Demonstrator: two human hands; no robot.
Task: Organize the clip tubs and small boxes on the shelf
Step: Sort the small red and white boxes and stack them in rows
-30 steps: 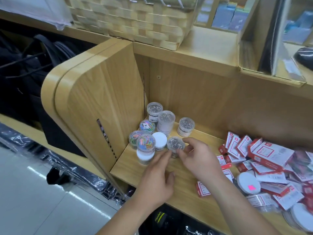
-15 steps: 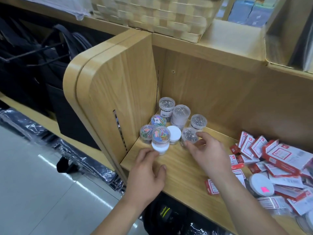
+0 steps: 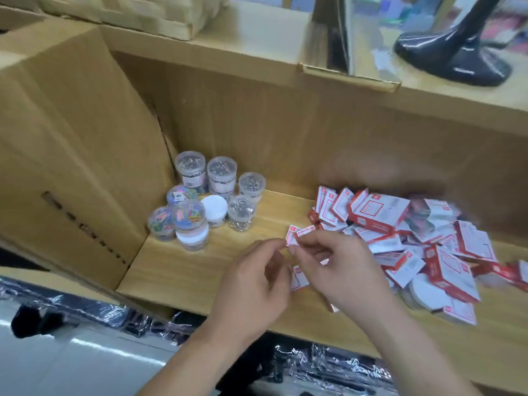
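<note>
The left hand (image 3: pixel 251 284) and right hand (image 3: pixel 340 270) have left the clip tubs (image 3: pixel 205 201) and moved right, near the box pile (image 3: pixel 400 224); the right hand now pinches a small box (image 3: pixel 297 235), with the left hand just beside it.

Clip tubs (image 3: pixel 241 212) on the shelf (image 3: pixel 177 270), left group: nine countable. Breakdown: four clear tubs of silver clips, three of coloured clips, two showing white ends. One further white round tub (image 3: pixel 428 292) lies in the heap at the right. Red-and-white small boxes (image 3: pixel 377 212): well over a dozen; blur prevents an exact count. Hands: two, left hand (image 3: pixel 251 281) and right hand (image 3: pixel 337 270)
</note>
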